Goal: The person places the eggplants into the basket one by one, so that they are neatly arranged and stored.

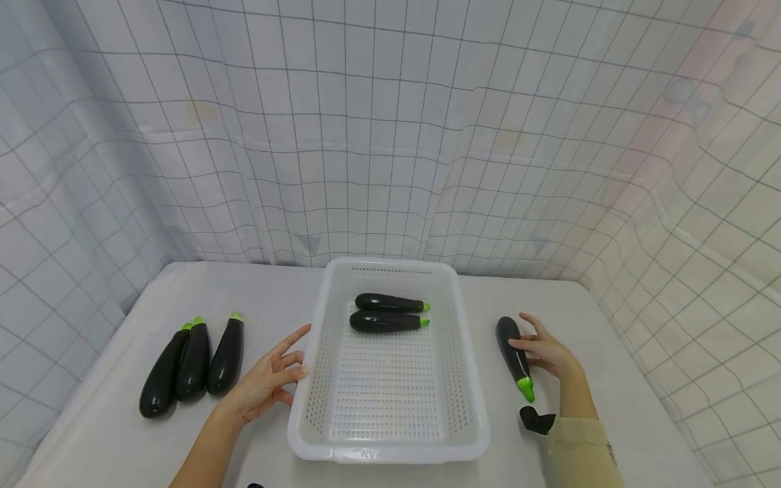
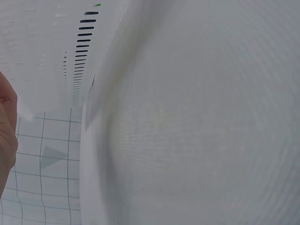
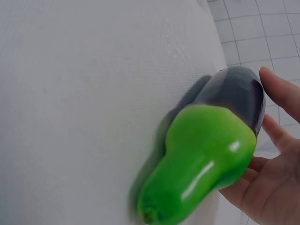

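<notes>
Eggplant, elongated, glossy black with green stem, lies on white table, right of a rectangular white perforated plastic basket; right hand, loosely spread, touches it. Basket holds two similar eggplants. Left hand, fingers apart, gripping nothing, touches basket's left side.

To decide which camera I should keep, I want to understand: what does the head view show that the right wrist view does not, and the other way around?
Only the head view shows the white perforated basket, the two eggplants in it, the three eggplants on the left and the left hand.

Only the right wrist view shows the brownish spot at the stem's tip and the palm side of the right hand.

Both share that hand, the green-stemmed eggplant beside it, the white table surface and the grid-patterned curtain.
</notes>
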### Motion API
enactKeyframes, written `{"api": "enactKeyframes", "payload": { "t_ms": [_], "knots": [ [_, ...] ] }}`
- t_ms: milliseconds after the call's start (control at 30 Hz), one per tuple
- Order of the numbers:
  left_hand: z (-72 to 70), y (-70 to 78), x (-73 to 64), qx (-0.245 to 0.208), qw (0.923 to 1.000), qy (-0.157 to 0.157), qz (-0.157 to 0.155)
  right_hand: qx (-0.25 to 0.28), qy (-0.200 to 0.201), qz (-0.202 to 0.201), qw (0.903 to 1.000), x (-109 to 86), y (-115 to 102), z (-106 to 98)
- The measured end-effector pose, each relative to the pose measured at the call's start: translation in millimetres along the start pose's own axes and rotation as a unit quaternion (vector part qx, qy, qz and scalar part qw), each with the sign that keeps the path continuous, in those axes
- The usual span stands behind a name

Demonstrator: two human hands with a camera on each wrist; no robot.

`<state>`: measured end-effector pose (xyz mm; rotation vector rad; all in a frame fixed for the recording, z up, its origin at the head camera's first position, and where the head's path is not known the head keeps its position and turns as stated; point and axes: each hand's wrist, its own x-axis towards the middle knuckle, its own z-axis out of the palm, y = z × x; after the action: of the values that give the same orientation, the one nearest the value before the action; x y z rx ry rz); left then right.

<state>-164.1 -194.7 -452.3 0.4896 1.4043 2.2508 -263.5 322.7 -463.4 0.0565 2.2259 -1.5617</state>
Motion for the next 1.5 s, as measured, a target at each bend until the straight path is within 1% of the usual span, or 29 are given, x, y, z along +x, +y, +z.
{"api": "enactKeyframes", "payload": {
  "t_ms": [133, 300, 433, 567, 733, 800, 933, 1133, 1300, 1500],
  "knots": [
    [0.3, -0.2, -0.2, -0.002, 1.0, -0.005, 0.001, -0.018, -0.004, 0.009, 0.9998, 1.2, -1, 2],
    [0.4, -0.6, -0.2, 0.003, 1.0, -0.001, -0.003, -0.039, -0.002, 0.018, 0.9991, 1.2, -3, 4],
    [0.4, -1.1, -0.2, 0.009, 0.9999, 0.006, -0.01, -0.044, 0.005, 0.022, 0.9988, 1.0, -2, 6],
    [1.1, -0.9, -0.2, 0.009, 0.9998, 0.011, -0.011, -0.036, 0.012, 0.023, 0.999, 1.3, -1, 7],
    [1.4, -0.9, -0.1, 0.008, 0.9999, 0.007, -0.003, 0.007, 0.017, 0.019, 0.9996, 1.5, -2, 7],
    [1.5, -0.8, -0.2, 0.008, 1.0, 0.005, -0.001, 0.034, 0.02, 0.01, 0.9992, 1.2, -3, 6],
    [1.5, -0.9, -0.2, 0.011, 0.9999, 0.001, 0.0, 0.068, 0.017, -0.022, 0.9973, 0.0, -8, 5],
    [0.9, -1.2, 0.0, 0.014, 0.9999, 0.004, -0.002, 0.093, 0.014, -0.066, 0.9934, -5.1, -25, 5],
    [0.8, -1.2, -0.1, 0.012, 0.9999, 0.003, 0.0, 0.092, 0.018, -0.102, 0.9904, -10.3, -47, 5],
    [0.1, -1.4, -0.1, 0.01, 0.9999, 0.002, 0.002, 0.057, 0.026, -0.137, 0.9886, -18.0, -78, 8]
  ]
}}
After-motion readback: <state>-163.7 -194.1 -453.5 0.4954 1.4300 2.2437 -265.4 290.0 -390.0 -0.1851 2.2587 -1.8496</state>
